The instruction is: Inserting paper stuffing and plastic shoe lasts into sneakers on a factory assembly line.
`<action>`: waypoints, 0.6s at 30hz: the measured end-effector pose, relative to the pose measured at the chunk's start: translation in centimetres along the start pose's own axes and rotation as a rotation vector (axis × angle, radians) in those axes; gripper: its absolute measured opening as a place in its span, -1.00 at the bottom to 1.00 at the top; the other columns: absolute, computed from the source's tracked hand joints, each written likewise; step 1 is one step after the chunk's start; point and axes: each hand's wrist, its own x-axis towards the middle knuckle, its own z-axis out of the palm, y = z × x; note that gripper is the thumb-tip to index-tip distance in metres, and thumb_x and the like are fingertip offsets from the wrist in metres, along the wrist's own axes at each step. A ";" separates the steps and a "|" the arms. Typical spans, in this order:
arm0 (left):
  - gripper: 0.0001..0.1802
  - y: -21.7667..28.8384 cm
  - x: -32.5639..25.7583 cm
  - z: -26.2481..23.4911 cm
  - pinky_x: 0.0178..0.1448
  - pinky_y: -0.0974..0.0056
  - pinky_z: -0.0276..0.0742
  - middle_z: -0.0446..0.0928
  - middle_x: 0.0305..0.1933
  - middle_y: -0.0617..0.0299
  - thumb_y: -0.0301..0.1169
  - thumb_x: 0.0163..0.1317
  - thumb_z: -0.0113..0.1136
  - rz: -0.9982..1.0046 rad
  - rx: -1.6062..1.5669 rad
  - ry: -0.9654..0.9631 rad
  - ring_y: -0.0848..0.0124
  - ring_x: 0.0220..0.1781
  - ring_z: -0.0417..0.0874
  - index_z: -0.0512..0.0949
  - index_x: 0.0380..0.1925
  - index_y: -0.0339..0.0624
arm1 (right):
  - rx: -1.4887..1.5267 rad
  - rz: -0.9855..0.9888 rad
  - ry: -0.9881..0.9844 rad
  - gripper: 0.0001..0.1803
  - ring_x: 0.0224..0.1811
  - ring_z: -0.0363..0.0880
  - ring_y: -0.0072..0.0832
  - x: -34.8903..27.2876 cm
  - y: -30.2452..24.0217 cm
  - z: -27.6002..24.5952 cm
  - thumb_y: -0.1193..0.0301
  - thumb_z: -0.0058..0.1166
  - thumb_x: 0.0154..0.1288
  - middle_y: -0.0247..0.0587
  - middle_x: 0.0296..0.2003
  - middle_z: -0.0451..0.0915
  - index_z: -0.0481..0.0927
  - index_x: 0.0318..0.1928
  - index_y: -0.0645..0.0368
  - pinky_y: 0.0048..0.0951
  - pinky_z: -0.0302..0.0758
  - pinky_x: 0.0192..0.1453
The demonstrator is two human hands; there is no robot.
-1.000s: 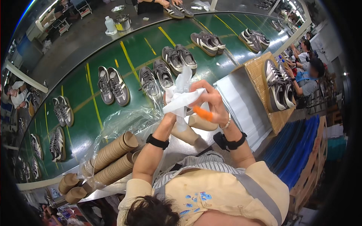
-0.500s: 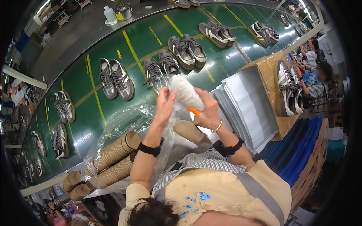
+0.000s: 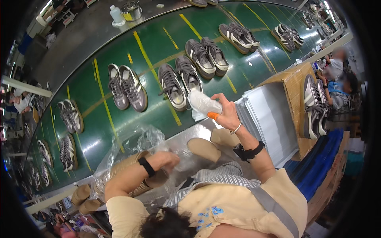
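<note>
My right hand (image 3: 228, 114), an orange cover on one finger, grips a bundle of crumpled white paper (image 3: 204, 104). The bundle sits at the heel end of a grey sneaker (image 3: 189, 75) with white stripes; whether it touches cannot be told. Its mate (image 3: 172, 85) stands just left of it on the green conveyor belt. Closer to my body, my left hand (image 3: 170, 160) is smeared by motion beside nested stacks of brown moulded shoe inserts (image 3: 126, 163) in a clear plastic bag (image 3: 139, 139). Two loose brown inserts (image 3: 203, 150) lie on the metal ledge between my arms.
More pairs of grey sneakers (image 3: 127, 88) stand along the belt (image 3: 158, 123). A stack of white paper sheets (image 3: 270, 119) lies at my right, against a cardboard box (image 3: 297, 107) with sneakers (image 3: 315, 105) on it. Other people (image 3: 337, 89) sit at the far right.
My left hand has let go of the paper bundle and swung down left to the brown inserts. The right hand has moved slightly right and down with the bundle. A second loose insert is now more visible.
</note>
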 end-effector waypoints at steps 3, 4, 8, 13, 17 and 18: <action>-0.76 -4.0 -2.3 -3.3 -0.12 0.12 0.53 0.61 -0.33 -0.05 -0.40 -0.07 0.18 0.027 -0.325 0.687 0.10 -0.25 0.63 0.64 -0.37 -0.27 | 0.265 0.166 -0.131 -0.56 -0.34 0.66 -0.42 2.3 1.0 0.0 0.59 0.28 -0.07 -0.13 -0.38 0.63 0.43 -0.12 0.19 -0.46 0.52 -0.28; -0.81 -6.6 -3.2 -5.0 -0.11 0.09 0.53 0.59 -0.40 -0.06 -0.46 -0.10 0.15 -0.044 -0.476 1.008 0.06 -0.31 0.61 0.62 -0.45 -0.29 | 0.453 0.282 -0.185 -0.60 -0.34 0.63 -0.51 3.1 1.4 0.2 0.61 0.25 -0.03 -0.21 -0.36 0.63 0.42 -0.14 0.19 -0.51 0.52 -0.29; -0.37 -14.3 -2.4 -9.9 0.13 0.08 0.40 0.39 0.03 -0.02 -0.50 -0.17 0.27 -0.496 0.212 1.667 0.02 0.03 0.49 0.32 0.01 -0.26 | 0.771 0.572 -0.292 -0.56 -0.26 0.55 -0.54 5.2 2.8 1.1 0.65 0.30 -0.10 -0.24 -0.31 0.58 0.42 -0.16 0.20 -0.46 0.50 -0.20; -0.36 -18.5 -2.8 -12.0 0.00 0.03 0.48 0.41 -0.04 -0.05 -0.40 -0.15 0.33 -0.408 -0.062 1.458 -0.07 -0.05 0.51 0.30 -0.02 -0.28 | 0.295 0.521 -0.183 -0.45 -0.32 0.55 -0.41 7.5 2.6 5.3 0.48 0.40 -0.22 -0.14 -0.37 0.56 0.37 -0.18 0.21 -0.36 0.49 -0.22; -0.52 -19.5 -4.0 -12.4 -0.13 0.01 0.49 0.46 -0.21 -0.04 -0.38 -0.13 0.31 -0.283 -0.051 1.437 -0.10 -0.18 0.52 0.35 -0.20 -0.28 | -0.126 0.238 -0.016 -0.51 -0.36 0.55 0.16 9.5 -1.3 11.3 0.52 0.18 -0.18 0.21 -0.46 0.54 0.26 -0.18 0.23 0.00 0.45 -0.23; -0.55 -19.9 -4.2 -12.4 -0.15 0.01 0.48 0.45 -0.24 -0.04 -0.38 -0.14 0.31 -0.259 -0.046 1.447 -0.10 -0.20 0.52 0.36 -0.24 -0.28 | -0.217 0.276 -0.020 -0.52 -0.36 0.54 0.20 10.4 -2.0 12.3 0.53 0.14 -0.15 0.21 -0.47 0.55 0.25 -0.16 0.24 0.05 0.44 -0.23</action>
